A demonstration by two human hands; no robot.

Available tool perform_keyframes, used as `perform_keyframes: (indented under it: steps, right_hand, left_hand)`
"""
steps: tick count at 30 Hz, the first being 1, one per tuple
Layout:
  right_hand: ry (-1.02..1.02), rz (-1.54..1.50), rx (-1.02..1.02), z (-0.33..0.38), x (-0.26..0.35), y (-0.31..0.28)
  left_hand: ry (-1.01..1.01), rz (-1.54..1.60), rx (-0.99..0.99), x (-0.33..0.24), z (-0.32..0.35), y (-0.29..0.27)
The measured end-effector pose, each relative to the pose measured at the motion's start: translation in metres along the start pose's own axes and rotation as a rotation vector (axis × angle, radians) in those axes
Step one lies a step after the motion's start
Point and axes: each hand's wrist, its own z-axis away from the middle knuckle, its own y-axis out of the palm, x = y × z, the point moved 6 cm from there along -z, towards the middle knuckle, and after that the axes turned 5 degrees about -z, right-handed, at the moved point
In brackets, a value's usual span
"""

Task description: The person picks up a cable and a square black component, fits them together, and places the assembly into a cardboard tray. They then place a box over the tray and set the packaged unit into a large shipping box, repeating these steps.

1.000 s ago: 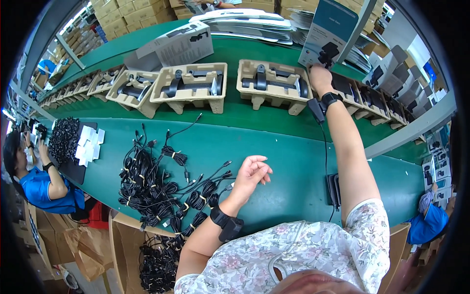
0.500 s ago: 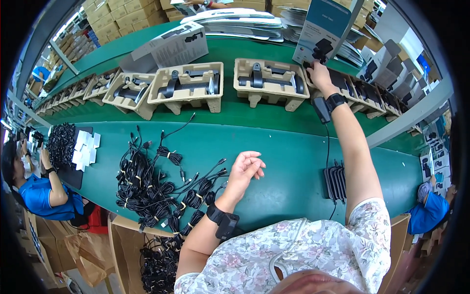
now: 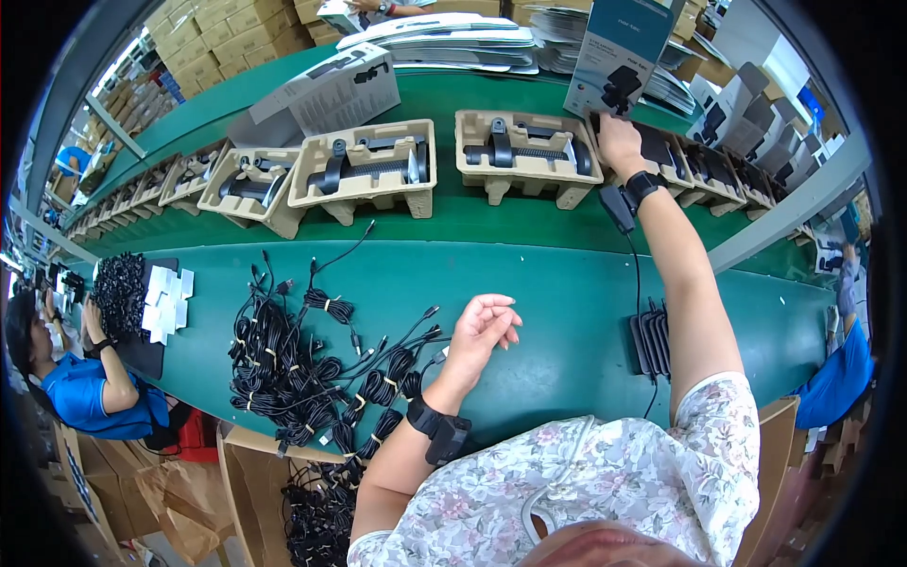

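Over the green table my left hand (image 3: pixel 485 331) hovers with fingers loosely curled and apart, holding nothing. Bundled black cables (image 3: pixel 283 350), tied with pale bands, lie in a heap left of it. Stretched far forward, my right hand (image 3: pixel 620 146) bends its fingers down into a moulded tray on the raised green conveyor; the fingertips and whatever they grip are hidden. Behind it stands an upright blue and white box (image 3: pixel 619 61). To its left, a brown pulp tray (image 3: pixel 472 172) holds black stand parts (image 3: pixel 501 146). A similar tray (image 3: pixel 304 194) sits further left.
More filled trays (image 3: pixel 718 181) line the conveyor. A white carton (image 3: pixel 354 90) lies behind them, near stacked flat sleeves (image 3: pixel 439 42). A black finned device (image 3: pixel 650 342) with a cord rests near my right arm. An open carton (image 3: pixel 250 482) holds more cables. Co-workers sit at both sides.
My right hand has dipped slightly further into the tray, its fingers now less visible. My left hand stays nearly in place. The co-worker at the right has stretched an arm forward.
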Motion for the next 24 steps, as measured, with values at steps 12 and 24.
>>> perform_keyframes:
  steps: [12,24]
  right_hand:
    - [-0.107,0.068,0.297,-0.016,-0.010,0.033]
    - [0.094,-0.663,0.242,0.015,-0.053,0.012]
  left_hand:
    - [-0.008,-0.035,-0.001,0.003,0.002,-0.004]
    - [-0.008,-0.057,0.022,0.006,0.006,-0.011]
